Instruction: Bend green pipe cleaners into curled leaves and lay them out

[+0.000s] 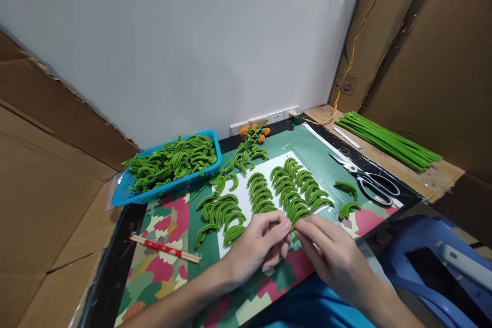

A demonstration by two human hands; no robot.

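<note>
My left hand (pixel 265 241) and my right hand (pixel 332 248) meet at the front edge of a white sheet (pixel 240 184). Both are closed, thumbs and fingers pinched, on a small green pipe-cleaner leaf (pixel 295 239), mostly hidden by the fingers. Rows of curved green pipe-cleaner leaves (pixel 261 192) lie on the sheet just beyond my hands. A looser cluster of such leaves (pixel 223 210) is left of them. Two bent green pieces (pixel 349 209) rest on the mat to the right, near black-handled scissors (pixel 369 179) whose blades are slightly apart.
A blue basket (pixel 169 190) heaped with green leaves stands at the back left. An orange-and-green flower stem (pixel 253 136) lies behind the sheet. Wrapped chopsticks (pixel 165 248) are front left. Straight green pipe cleaners (pixel 384 138) and a white pen (pixel 348 138) are back right. Cardboard walls flank the table.
</note>
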